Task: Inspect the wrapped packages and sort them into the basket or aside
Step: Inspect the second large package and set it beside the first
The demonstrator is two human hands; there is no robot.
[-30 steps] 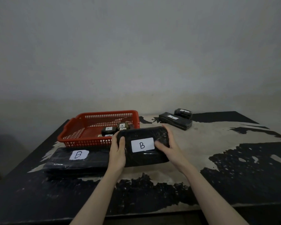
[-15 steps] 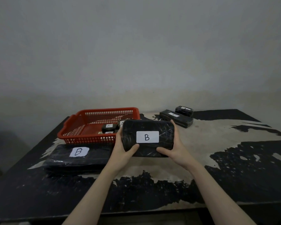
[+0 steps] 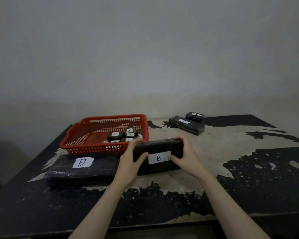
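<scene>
The black wrapped package (image 3: 158, 156) with the white label reading "B" (image 3: 159, 158) sits between the two hands, tilted so its labelled face turns toward the person, its lower edge at or just above the table (image 3: 231, 145); whether it touches there cannot be told. It reads as a stiff, flat block: its edges stay straight and nothing sags between the grips, so it is probably rigid inside and of moderate weight. The glossy film wrap looks slick, so a grip on the short ends, fingers over the top edge and thumbs on the face, seems the safest hold, and that is how it is held. The left hand (image 3: 129, 163) clasps the left end with its thumb laid across the face; the right hand (image 3: 185, 157) clasps the right end, thumb touching the label's edge. Just left of the left hand lies a larger flat black package (image 3: 83, 169), also labelled "B". Beyond the left hand's fingertips stands the red basket (image 3: 79, 135), holding several small wrapped bundles (image 3: 126, 135), mostly marked "A". Well beyond the right hand, two more black packages (image 3: 187, 125) rest side by side.
</scene>
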